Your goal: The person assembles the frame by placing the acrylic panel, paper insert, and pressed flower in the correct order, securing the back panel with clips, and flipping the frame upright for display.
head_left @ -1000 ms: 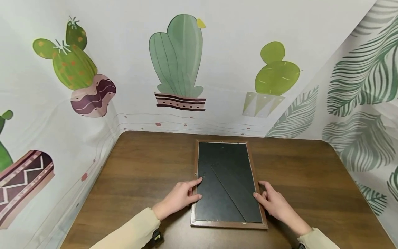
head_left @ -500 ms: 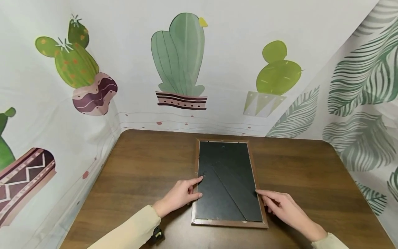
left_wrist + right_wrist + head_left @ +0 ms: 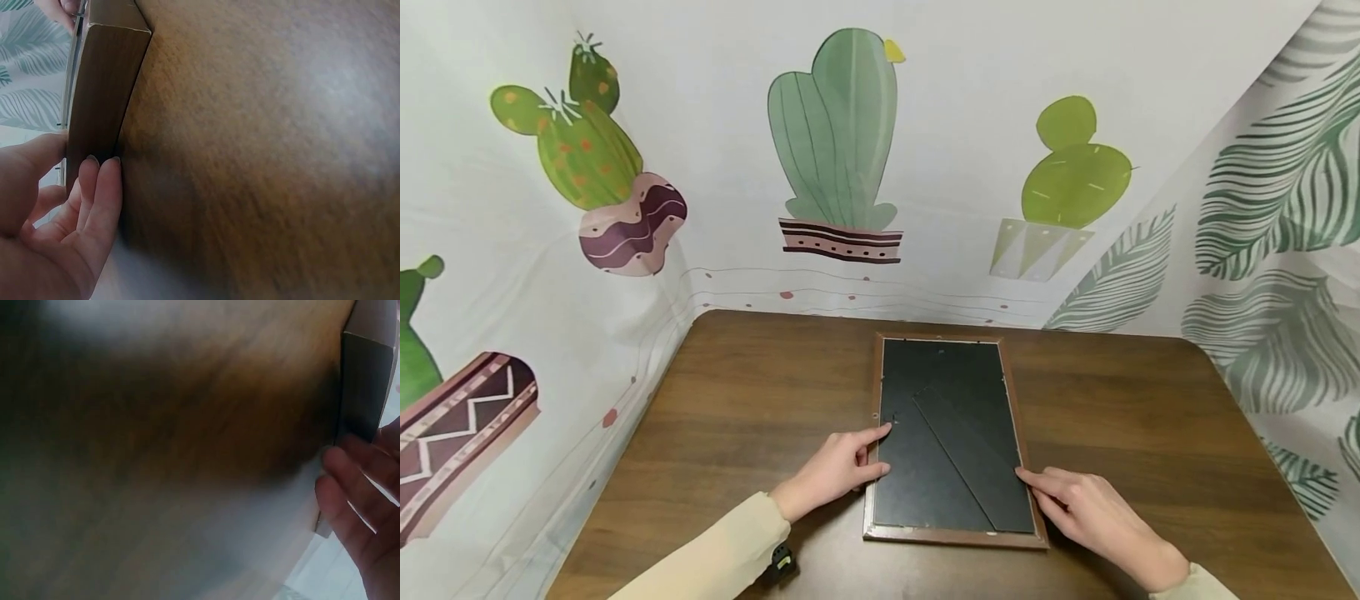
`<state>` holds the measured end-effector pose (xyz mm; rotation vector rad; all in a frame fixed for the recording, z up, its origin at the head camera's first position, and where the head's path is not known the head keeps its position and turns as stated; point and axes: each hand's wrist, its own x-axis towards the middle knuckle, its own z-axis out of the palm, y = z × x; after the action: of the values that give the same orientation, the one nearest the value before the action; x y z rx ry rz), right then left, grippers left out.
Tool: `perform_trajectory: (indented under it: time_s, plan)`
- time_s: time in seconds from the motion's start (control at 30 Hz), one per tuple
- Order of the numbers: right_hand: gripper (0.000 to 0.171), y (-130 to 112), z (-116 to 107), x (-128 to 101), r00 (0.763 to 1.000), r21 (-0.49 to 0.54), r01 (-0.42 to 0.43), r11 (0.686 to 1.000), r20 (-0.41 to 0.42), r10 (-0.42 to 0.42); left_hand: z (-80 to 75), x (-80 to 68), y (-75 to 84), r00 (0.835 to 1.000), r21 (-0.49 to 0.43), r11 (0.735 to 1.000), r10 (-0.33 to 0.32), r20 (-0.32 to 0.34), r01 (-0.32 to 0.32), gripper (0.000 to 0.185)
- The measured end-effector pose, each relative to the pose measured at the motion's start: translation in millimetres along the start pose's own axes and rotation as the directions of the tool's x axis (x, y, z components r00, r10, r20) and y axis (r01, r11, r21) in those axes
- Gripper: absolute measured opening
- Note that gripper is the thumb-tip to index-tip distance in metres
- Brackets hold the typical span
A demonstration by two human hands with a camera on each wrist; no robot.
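Note:
A brown wooden picture frame (image 3: 951, 433) lies face down on the table, its black backing and folded stand upward. My left hand (image 3: 838, 471) is at the frame's left edge, with the index fingertip and thumb on the backing. In the left wrist view its fingers (image 3: 103, 187) lie fairly straight against the frame's outer side (image 3: 100, 94). My right hand (image 3: 1090, 512) is at the right edge near the front corner, its index fingertip touching the rim. The right wrist view shows its fingers (image 3: 350, 481) against the frame's side (image 3: 365, 381).
The dark wooden table (image 3: 760, 400) has bare surface left and right of the frame. A cloth printed with cacti (image 3: 835, 133) hangs behind and to the left. A leaf-printed cloth (image 3: 1277, 250) closes off the right side.
My right hand has slid a little toward me along the frame's right edge, and its fingers have drawn together. The left hand and the frame have stayed put.

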<state>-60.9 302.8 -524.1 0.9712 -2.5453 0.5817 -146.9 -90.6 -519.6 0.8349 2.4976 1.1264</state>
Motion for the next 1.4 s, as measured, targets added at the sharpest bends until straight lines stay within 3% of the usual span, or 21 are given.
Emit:
perform_trajectory:
  time_s: [0.07,0.23,0.33,0.4,0.53,0.73,0.9,1.03,1.13,1.4]
  plan:
    - [0.026,1.8,0.5,2.2,0.999,-0.037,0.034,0.999,-0.002,-0.035,-1.1,-0.1,-0.2,1.000,-0.003,1.000,-0.003,0.001,0.003,0.062]
    - [0.049,-0.5,4.1,7.7,0.997,-0.143,0.072,0.987,-0.018,-0.075,-2.2,-2.6,-0.6,1.000,0.004,1.000,-0.019,-0.010,0.019,0.062]
    - [0.054,-4.9,4.5,7.6,0.997,-0.188,0.068,0.980,-0.034,-0.075,-1.2,-2.2,0.3,1.000,0.017,1.000,-0.007,-0.007,0.007,0.062]
    - [0.045,-6.4,3.3,8.2,0.997,-0.180,0.061,0.982,-0.032,-0.068,-1.2,-1.5,1.2,1.000,0.023,1.000,-0.004,-0.006,0.004,0.061]
    - [0.022,-2.5,-1.0,16.1,1.000,-0.125,0.022,0.992,0.005,-0.022,-1.9,-0.2,0.9,1.000,0.002,1.000,-0.014,-0.014,0.014,0.061]
    - [0.034,26.1,-2.6,35.0,0.990,-0.076,-0.137,0.988,0.012,0.138,-3.0,1.7,-0.6,0.999,-0.084,0.996,-0.039,0.011,0.040,0.063]
    - [0.036,59.1,3.8,54.5,0.945,-0.065,-0.323,0.944,0.040,0.326,-3.2,1.0,-1.2,0.998,-0.108,0.992,-0.056,0.017,0.058,0.063]
    - [0.041,77.1,10.2,68.7,0.906,-0.046,-0.415,0.909,0.072,0.417,-2.0,0.7,-1.6,0.998,-0.116,0.992,-0.056,0.015,0.058,0.063]
    - [0.043,82.5,14.3,75.3,0.896,-0.042,-0.431,0.901,0.102,0.433,-1.0,0.5,-1.5,0.998,-0.121,0.991,-0.054,0.016,0.055,0.063]
    - [0.041,80.6,20.1,81.5,0.895,-0.009,-0.437,0.900,0.091,0.436,-1.5,0.3,-1.4,0.998,-0.126,0.991,-0.053,0.017,0.054,0.063]
